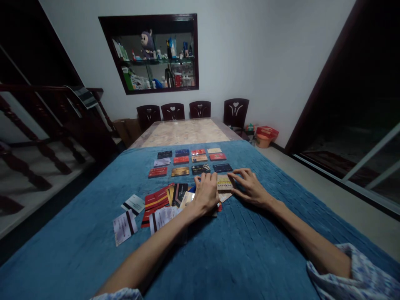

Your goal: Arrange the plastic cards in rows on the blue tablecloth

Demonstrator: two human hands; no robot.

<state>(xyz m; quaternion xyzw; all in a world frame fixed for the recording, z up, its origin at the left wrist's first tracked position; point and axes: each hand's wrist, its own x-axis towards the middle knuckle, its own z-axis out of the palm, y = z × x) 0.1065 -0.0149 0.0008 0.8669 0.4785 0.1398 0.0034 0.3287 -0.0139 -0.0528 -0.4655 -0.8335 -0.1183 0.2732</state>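
Plastic cards lie on a blue cloth [250,250] over a long table. Three neat rows of cards [191,161] sit at the far side. Nearer me, a loose heap of cards [162,202] spreads to the left. My left hand [206,193] rests palm down on the heap's right end, fingers curled over cards. My right hand [248,185] lies beside it with fingers stretched out, its fingertips touching a pale yellow card [224,182] between the two hands.
Beyond the cloth the bare marble tabletop [184,132] runs to four dark chairs [190,110] at the wall. A wall niche [156,54] holds bottles and a plush toy. Stair railing [46,125] stands left, a red basket [265,135] right.
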